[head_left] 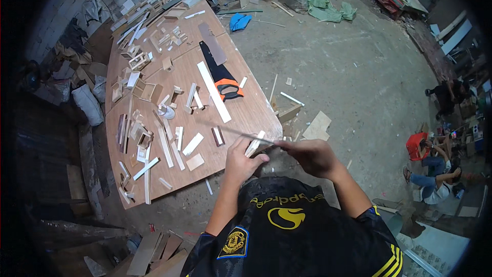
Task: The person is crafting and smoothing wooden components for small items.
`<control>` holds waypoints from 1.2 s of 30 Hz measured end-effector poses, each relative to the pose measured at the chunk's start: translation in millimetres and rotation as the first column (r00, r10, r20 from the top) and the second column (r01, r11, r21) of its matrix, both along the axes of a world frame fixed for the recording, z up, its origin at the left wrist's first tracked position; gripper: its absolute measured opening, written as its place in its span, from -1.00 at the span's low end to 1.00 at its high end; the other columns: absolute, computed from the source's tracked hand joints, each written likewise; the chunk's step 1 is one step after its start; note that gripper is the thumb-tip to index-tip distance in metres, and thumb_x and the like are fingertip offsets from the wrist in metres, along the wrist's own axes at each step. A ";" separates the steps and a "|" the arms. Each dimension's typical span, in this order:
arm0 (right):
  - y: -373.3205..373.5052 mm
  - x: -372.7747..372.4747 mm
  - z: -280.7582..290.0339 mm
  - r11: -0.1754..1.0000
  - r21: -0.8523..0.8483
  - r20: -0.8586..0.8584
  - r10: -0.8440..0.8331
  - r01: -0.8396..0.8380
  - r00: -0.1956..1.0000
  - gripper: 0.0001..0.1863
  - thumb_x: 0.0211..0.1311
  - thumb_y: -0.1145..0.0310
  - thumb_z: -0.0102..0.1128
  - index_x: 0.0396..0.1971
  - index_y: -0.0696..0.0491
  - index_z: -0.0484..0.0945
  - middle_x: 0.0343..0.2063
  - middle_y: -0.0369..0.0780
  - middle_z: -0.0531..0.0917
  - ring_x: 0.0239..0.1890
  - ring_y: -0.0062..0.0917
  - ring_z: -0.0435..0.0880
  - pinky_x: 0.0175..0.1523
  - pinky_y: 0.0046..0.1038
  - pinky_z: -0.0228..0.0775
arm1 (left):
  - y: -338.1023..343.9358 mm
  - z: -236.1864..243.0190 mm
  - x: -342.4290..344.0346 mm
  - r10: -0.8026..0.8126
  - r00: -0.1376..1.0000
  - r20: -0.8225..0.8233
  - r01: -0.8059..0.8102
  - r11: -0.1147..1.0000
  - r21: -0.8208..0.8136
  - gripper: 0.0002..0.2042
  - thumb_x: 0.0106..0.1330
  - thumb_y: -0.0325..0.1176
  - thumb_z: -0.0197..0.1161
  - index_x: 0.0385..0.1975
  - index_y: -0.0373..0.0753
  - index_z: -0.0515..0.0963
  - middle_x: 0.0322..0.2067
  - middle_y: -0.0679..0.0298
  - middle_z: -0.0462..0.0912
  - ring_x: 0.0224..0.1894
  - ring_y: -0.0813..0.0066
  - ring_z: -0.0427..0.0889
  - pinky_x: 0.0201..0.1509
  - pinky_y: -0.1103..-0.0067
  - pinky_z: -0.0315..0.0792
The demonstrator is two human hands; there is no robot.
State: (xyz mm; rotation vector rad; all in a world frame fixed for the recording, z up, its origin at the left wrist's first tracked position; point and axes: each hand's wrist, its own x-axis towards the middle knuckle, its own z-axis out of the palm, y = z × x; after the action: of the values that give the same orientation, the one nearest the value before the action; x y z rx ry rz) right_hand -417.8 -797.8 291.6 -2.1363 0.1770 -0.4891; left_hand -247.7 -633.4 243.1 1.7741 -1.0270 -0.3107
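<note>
Left hand (242, 160) is clenched on a small pale wood piece (254, 144), pinning it at the near corner of the tabletop (246, 110). Right hand (313, 156) is closed on the handle end of a long thin blade (230, 131), prob. a file or slim saw; can't tell which. The blade runs left across the wood piece & out over the tabletop, touching the piece near its top.

On the tabletop: a hand saw w/ orange-black handle (221, 78) near the right edge, a long white strip (213, 91) just beside it, lots of short wood offcuts (169, 138) spread over the middle & left. A white strip (146, 168) lies near the front edge.

Floor (348, 72) is bare concrete w/ scraps; green cloth (328, 7) at the far side, blue item (239, 21) near the tabletop's far end. Other people sit on the floor (435, 174) well apart, at right.
</note>
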 end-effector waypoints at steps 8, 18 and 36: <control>22.8 67.1 35.6 0.989 -0.127 -0.296 -0.106 0.071 0.949 -0.55 0.15 0.60 0.06 0.02 -0.08 0.63 -0.34 -0.05 0.69 -0.34 -0.19 0.69 -0.21 -0.37 0.52 | 6.3 -9.0 67.8 -0.078 0.997 0.022 0.079 0.993 -0.088 -0.46 -0.15 -0.22 0.59 -0.16 -0.32 0.54 -0.27 0.00 0.61 -0.21 -0.02 0.61 -0.13 0.32 0.48; 51.1 126.1 25.1 0.972 -0.191 -0.211 -0.179 0.139 0.961 -0.67 0.27 0.36 0.15 0.03 -0.11 0.63 -0.61 -0.06 0.57 -0.66 -0.29 0.47 -0.45 -0.39 0.34 | 23.0 -13.7 130.3 -0.193 0.981 -0.014 0.192 0.979 -0.066 -0.45 -0.06 -0.05 0.53 -0.18 -0.33 0.55 -0.28 0.04 0.62 -0.19 0.03 0.63 -0.12 0.33 0.48; 86.2 195.7 21.1 0.984 -0.162 -0.291 0.019 -0.069 0.956 -0.66 0.28 0.29 0.12 0.05 -0.19 0.62 -0.46 -0.07 0.65 -0.53 -0.22 0.60 -0.36 -0.35 0.40 | 70.7 -45.0 173.4 -0.014 0.999 0.045 0.015 1.000 -0.020 -0.47 -0.04 -0.07 0.53 -0.16 -0.32 0.58 -0.29 0.06 0.65 -0.22 0.06 0.64 -0.13 0.30 0.48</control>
State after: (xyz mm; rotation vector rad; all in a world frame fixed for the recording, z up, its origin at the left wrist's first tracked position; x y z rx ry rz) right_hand -222.2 -711.6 312.7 -2.3686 0.2591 -0.1668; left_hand -74.3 -562.7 198.1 1.7630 -1.0718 -0.2696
